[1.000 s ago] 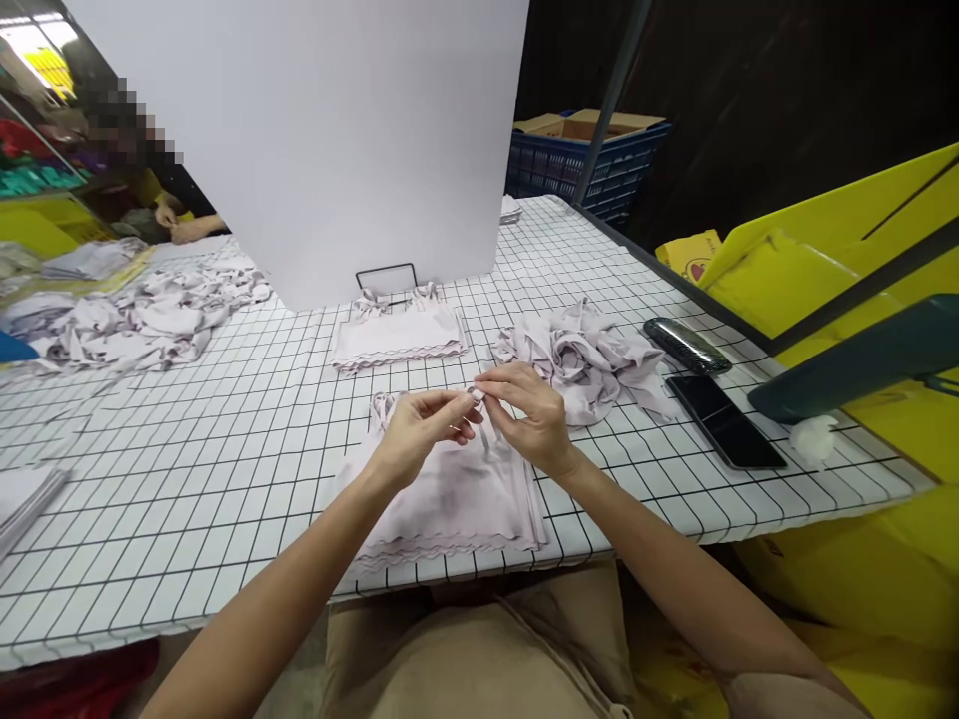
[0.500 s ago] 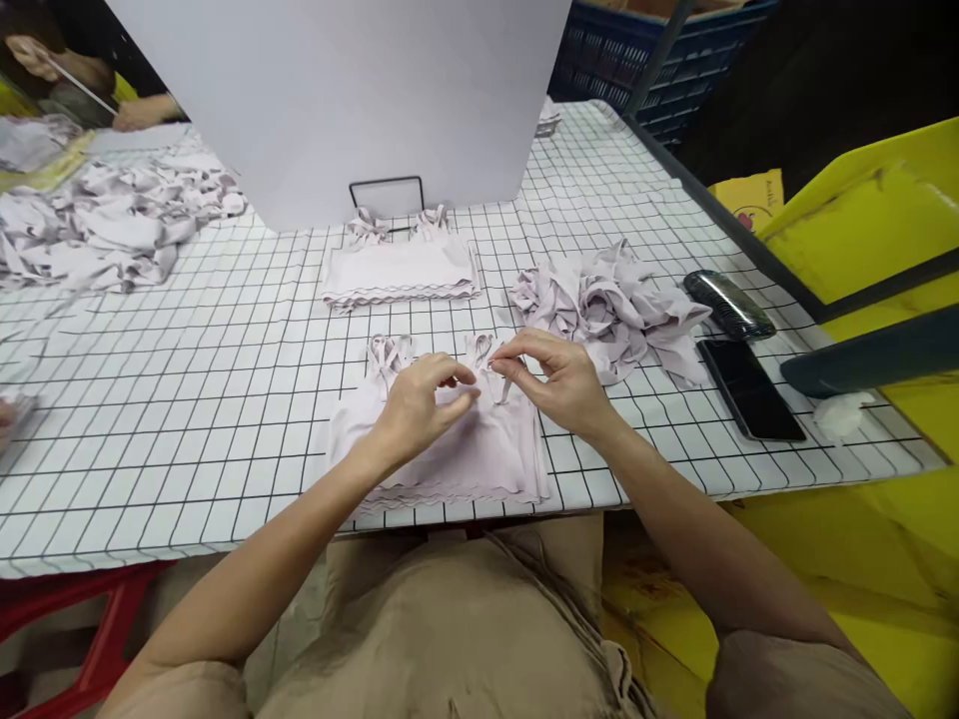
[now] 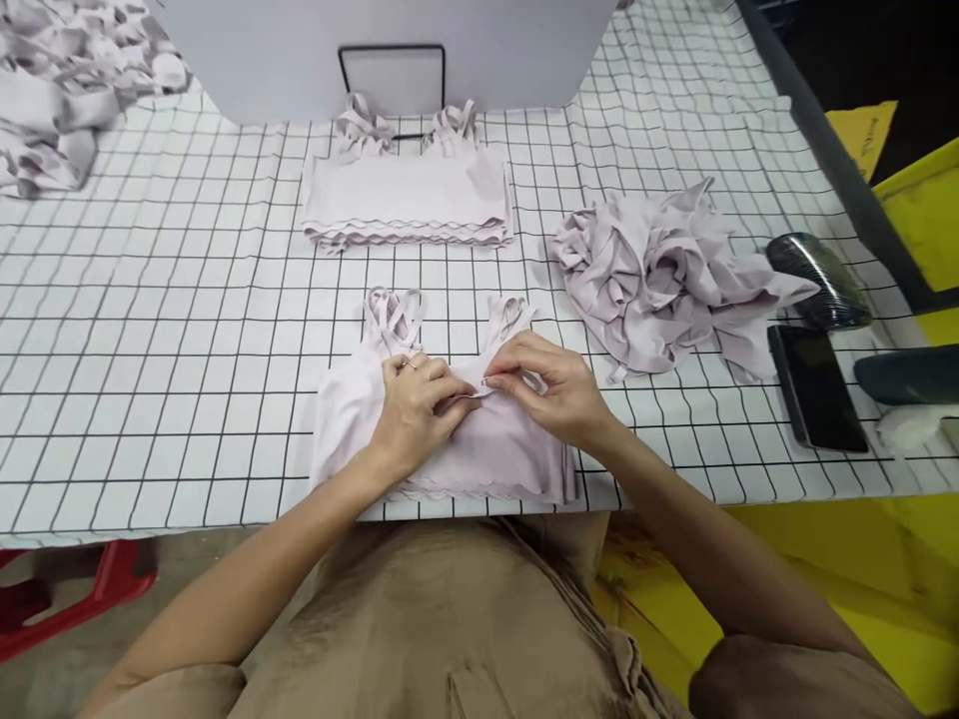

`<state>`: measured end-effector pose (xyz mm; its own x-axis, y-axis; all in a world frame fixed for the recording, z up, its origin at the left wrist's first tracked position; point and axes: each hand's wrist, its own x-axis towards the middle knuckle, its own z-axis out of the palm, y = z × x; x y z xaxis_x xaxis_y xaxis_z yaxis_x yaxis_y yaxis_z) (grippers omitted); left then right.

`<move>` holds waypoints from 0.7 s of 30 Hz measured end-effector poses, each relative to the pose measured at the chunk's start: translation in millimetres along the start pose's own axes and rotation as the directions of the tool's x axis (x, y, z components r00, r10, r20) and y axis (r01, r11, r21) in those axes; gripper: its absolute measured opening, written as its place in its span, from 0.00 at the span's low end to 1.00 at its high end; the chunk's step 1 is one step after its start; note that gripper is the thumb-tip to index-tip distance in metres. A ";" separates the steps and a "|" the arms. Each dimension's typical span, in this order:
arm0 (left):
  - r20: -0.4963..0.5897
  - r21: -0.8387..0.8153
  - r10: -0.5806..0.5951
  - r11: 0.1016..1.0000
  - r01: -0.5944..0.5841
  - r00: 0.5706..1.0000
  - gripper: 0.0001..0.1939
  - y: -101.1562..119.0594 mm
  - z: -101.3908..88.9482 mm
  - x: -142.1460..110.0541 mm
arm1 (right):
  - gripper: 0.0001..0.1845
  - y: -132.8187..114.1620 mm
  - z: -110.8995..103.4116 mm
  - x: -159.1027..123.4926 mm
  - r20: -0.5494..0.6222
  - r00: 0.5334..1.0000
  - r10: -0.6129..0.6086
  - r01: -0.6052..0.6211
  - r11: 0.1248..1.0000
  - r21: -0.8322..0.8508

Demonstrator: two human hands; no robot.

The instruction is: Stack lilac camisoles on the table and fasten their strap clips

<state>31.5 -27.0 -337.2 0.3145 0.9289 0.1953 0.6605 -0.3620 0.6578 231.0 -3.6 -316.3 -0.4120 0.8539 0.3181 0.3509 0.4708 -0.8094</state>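
Note:
Near the table's front edge lies a stack of pale lilac strappy tops [image 3: 450, 449], straps pointing away from me. My left hand [image 3: 416, 404] pinches the top edge of the uppermost one at its middle. Just beside it, my right hand [image 3: 550, 384] has thumb and forefinger closed on the same neckline, close to the right strap [image 3: 509, 315]. A small bit shows at the right fingertips, too small to name. The left strap [image 3: 394, 318] lies in loops on the table. Farther back sits a second neat stack of the same tops [image 3: 409, 190].
A crumpled heap of lilac garments [image 3: 644, 280] lies to the right, beside a dark glossy object [image 3: 820, 280] and a black phone [image 3: 816, 389]. Another heap [image 3: 60, 90] is at the far left. A white panel [image 3: 390, 30] with a black wire stand [image 3: 391, 48] rises behind.
The left fingers have closed from a loose curl onto the top's neckline. My right hand has moved from the strap to the neckline. The view has tilted down and closer.

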 end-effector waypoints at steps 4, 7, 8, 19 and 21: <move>-0.033 0.026 0.028 0.999 -0.028 0.999 0.09 -1.7 3.2 -1.7 | 0.06 3.6 4.4 1.3 0.042 0.998 -0.053 0.054 0.998 -0.024; -0.043 0.050 0.049 0.998 -0.047 0.998 0.11 -2.4 4.3 -1.9 | 0.06 6.1 6.8 1.8 0.066 0.993 -0.095 0.098 0.995 -0.037; -0.041 0.055 0.054 0.997 -0.051 0.998 0.12 -2.6 4.4 -1.9 | 0.06 7.1 7.4 1.7 0.071 0.992 -0.101 0.104 0.994 -0.043; -0.064 0.043 0.115 0.993 -0.112 0.991 0.11 -3.1 4.1 -1.8 | 0.06 9.1 7.8 -0.9 0.044 0.994 -0.102 0.105 0.993 -0.058; -0.065 0.051 0.126 0.991 -0.123 0.990 0.11 -3.2 3.7 -1.4 | 0.05 9.1 8.2 -0.9 0.046 0.993 -0.109 0.112 0.992 -0.060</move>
<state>31.4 -27.4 -342.2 0.3507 0.8789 0.3235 0.6509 -0.4771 0.5905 227.7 -1.9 -328.1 -0.4858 0.7864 0.3815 0.3523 0.5756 -0.7379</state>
